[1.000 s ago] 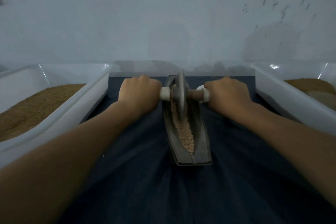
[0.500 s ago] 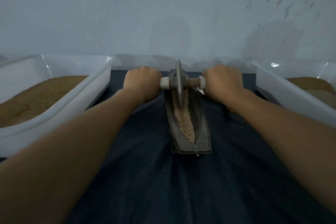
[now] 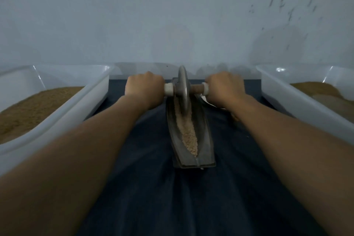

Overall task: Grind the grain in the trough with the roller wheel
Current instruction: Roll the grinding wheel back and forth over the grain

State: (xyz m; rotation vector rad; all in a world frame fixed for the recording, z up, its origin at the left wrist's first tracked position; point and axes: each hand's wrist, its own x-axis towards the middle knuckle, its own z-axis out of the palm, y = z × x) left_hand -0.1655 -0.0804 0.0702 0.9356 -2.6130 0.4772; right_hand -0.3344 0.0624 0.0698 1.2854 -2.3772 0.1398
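Note:
A narrow dark metal trough (image 3: 206, 140) lies lengthwise on a dark blue cloth, with a strip of pale grain (image 3: 188, 134) along its groove. The grey roller wheel (image 3: 183, 90) stands upright in the trough's far end, on a wooden axle with white end caps. My left hand (image 3: 144, 89) grips the left axle handle. On the other side, my right hand (image 3: 223, 88) grips the right handle. Both fists hide the handle ends.
A white plastic tub (image 3: 92, 101) holding brown meal sits at the left. Another white tub (image 3: 283, 99) with brown meal sits at the right. A pale wall rises just behind the trough. The dark cloth (image 3: 172, 197) covers the near surface.
The wheel has stayed near the far end of the trough, with both hands on the axle handles; the view has shifted slightly.

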